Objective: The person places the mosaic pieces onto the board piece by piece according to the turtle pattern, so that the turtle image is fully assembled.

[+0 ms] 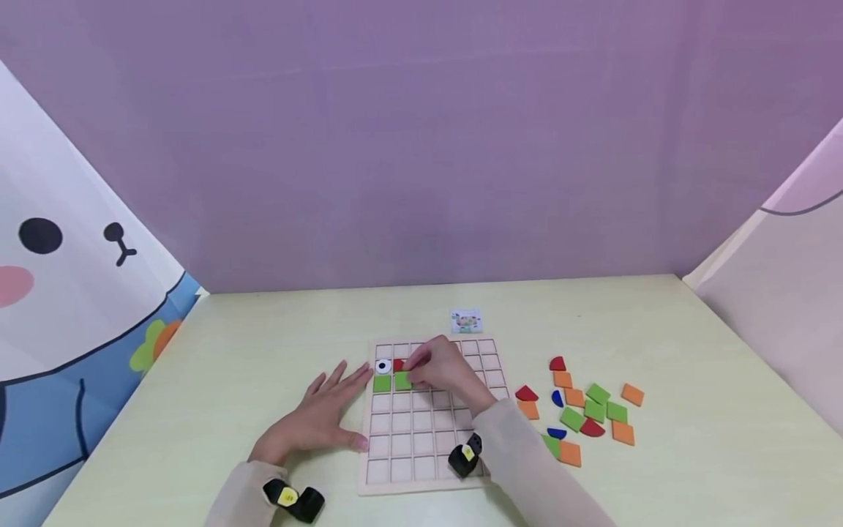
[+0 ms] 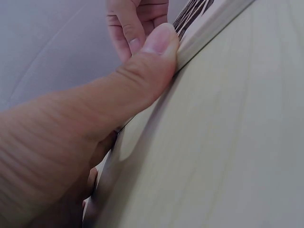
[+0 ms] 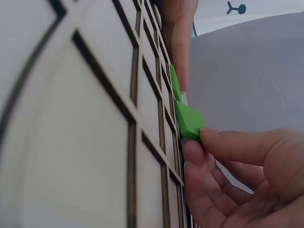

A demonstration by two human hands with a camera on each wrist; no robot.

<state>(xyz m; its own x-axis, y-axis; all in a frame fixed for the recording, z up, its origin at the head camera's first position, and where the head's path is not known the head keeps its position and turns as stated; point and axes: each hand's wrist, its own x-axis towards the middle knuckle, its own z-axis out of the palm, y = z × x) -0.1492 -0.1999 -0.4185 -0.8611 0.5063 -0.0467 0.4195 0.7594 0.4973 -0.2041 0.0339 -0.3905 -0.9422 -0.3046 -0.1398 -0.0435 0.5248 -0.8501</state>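
Note:
A wooden grid board (image 1: 402, 445) lies on the table. My right hand (image 1: 448, 369) pinches a green square tile (image 3: 189, 121) between thumb and fingers, tilted over a cell in the second row. In the cell to its left lies another green tile (image 1: 382, 383). Above that sits a white piece with a black-and-blue eye (image 1: 383, 366), and beside it a red piece (image 1: 398, 364) is partly covered by my right fingers. My left hand (image 1: 319, 421) rests with fingers spread along the board's left side, its thumb (image 2: 159, 45) against the edge.
Right of the board lie several loose pieces: green squares (image 1: 573, 419), orange squares (image 1: 623, 432), red rounded wedges (image 1: 592, 428) and blue half-rounds (image 1: 556, 433). A small picture card (image 1: 466, 320) lies behind the board. A purple backdrop (image 1: 421, 183) rises at the table's far edge.

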